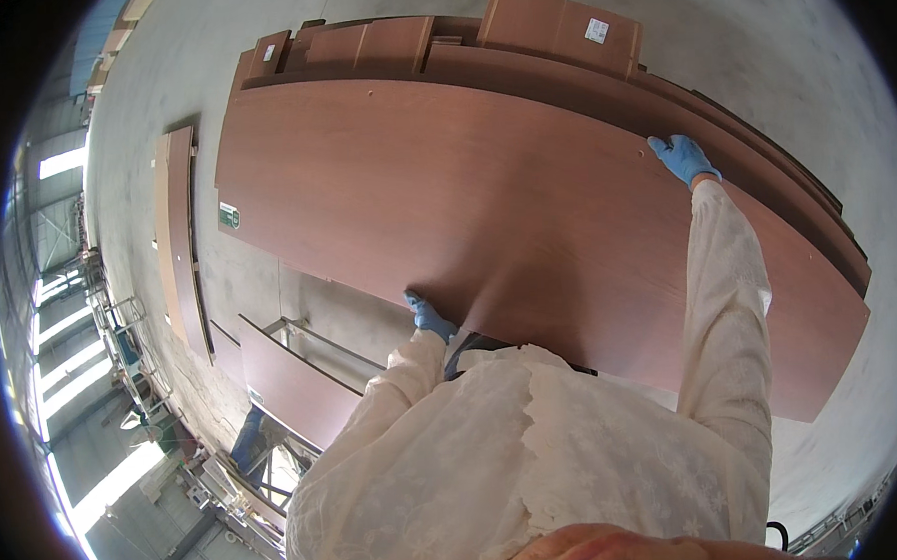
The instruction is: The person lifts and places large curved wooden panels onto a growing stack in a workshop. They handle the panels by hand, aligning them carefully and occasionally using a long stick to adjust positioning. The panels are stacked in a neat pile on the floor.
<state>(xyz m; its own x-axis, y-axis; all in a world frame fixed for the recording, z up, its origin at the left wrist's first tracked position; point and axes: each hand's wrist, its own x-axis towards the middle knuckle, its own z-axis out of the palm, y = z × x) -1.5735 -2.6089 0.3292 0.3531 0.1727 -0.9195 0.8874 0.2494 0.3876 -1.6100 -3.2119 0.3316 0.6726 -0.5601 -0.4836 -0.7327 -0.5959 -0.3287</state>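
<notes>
A large reddish-brown wood panel point(394, 182) stretches across the view in front of me, with small holes along its edges and a green-and-white label point(229, 216) at its left end. My left hand point(430, 317), in a blue glove, grips the panel's near edge close to my body; its fingers underneath are hidden. Farther out to the right, my right hand point(685, 158), also blue-gloved, holds the far edge, its fingertips on the upper face near a hole. Beneath and behind lies a stack of similar brown boards point(763, 156).
Shorter brown pieces point(558, 30), one with a white label, rest on the stack's far side. A long narrow board stack point(178, 232) lies at left. Nearer, a pale reddish panel point(298, 382) rests by a metal frame point(336, 340). Workshop equipment point(136, 344) lines the far left.
</notes>
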